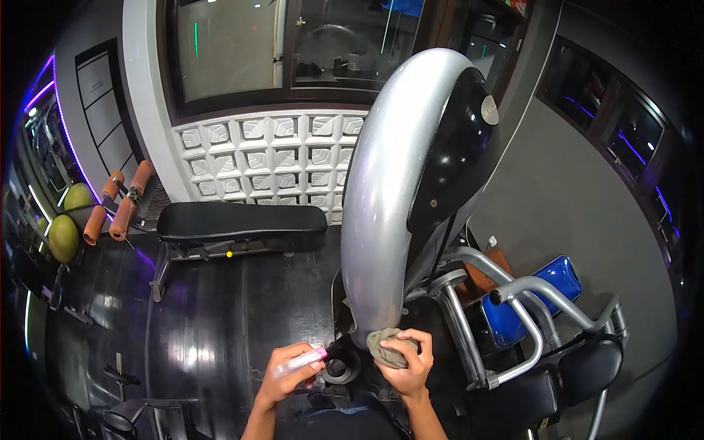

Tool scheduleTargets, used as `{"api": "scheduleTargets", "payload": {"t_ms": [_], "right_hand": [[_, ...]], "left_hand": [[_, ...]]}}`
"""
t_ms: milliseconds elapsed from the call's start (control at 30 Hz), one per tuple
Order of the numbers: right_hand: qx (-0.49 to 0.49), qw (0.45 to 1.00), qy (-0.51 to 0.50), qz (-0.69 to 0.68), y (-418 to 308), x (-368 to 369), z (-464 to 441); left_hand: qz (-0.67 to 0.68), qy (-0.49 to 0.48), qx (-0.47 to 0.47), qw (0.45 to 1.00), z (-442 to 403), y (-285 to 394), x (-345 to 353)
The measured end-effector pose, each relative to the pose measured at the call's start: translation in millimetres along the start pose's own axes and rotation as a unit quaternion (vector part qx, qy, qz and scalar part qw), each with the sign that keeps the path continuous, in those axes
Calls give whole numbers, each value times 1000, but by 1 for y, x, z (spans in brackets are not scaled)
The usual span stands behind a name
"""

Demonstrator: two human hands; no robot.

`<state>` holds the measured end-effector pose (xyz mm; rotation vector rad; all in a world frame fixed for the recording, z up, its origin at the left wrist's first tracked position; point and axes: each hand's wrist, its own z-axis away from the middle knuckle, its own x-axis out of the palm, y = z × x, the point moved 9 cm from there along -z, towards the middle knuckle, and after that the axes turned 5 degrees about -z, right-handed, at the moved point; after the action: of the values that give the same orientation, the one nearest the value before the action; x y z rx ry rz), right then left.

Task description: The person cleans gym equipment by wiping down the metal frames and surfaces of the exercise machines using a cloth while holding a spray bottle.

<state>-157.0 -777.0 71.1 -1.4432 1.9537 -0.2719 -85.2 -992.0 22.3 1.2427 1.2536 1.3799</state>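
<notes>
My left hand (pixel 290 368) is closed around a small clear bottle with a pink top (pixel 299 361), which looks like a spray bottle. In my right hand (pixel 411 364) is a bunched grey-green cloth (pixel 389 346), gripped by the fingers. The cloth is at the lower end of the tall, curved silver housing (pixel 389 183) of a gym machine and appears to touch it. A glossy black panel (pixel 458 139) covers the housing's right side. Below and between my hands is a dark round part (pixel 339 367), partly hidden.
A black padded bench (pixel 242 220) stands left, before a white patterned block wall (pixel 271 158). Right of the housing are silver tube frames (pixel 528 308), a blue pad (pixel 506 323) and black seat pads (pixel 590 365). Orange foam rollers (pixel 121 218) and a green ball (pixel 64 238) are far left.
</notes>
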Motion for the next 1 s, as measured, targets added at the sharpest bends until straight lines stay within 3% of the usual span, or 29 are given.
{"api": "scheduleTargets", "payload": {"t_ms": [300, 433, 600, 767, 900, 1000], "right_hand": [[32, 998, -18, -59, 21, -12, -20], [-30, 991, -73, -104, 4, -11, -78], [-97, 978, -51, -176, -17, -10, -129], [-103, 962, -37, -251, 9, -7, -110], [25, 954, -86, -285, 73, 9, -47], [115, 927, -107, -341, 105, 21, -18]], "left_hand": [[36, 20, -17, 999, -5, 2, 12], [35, 41, 1, 999, -3, 9, 19], [4, 49, 39, 998, -3, 27, 31], [12, 50, 64, 997, -5, 43, 49], [-7, 79, 88, 993, -4, 47, 58], [-55, 115, 53, 990, 0, 40, 63]]}}
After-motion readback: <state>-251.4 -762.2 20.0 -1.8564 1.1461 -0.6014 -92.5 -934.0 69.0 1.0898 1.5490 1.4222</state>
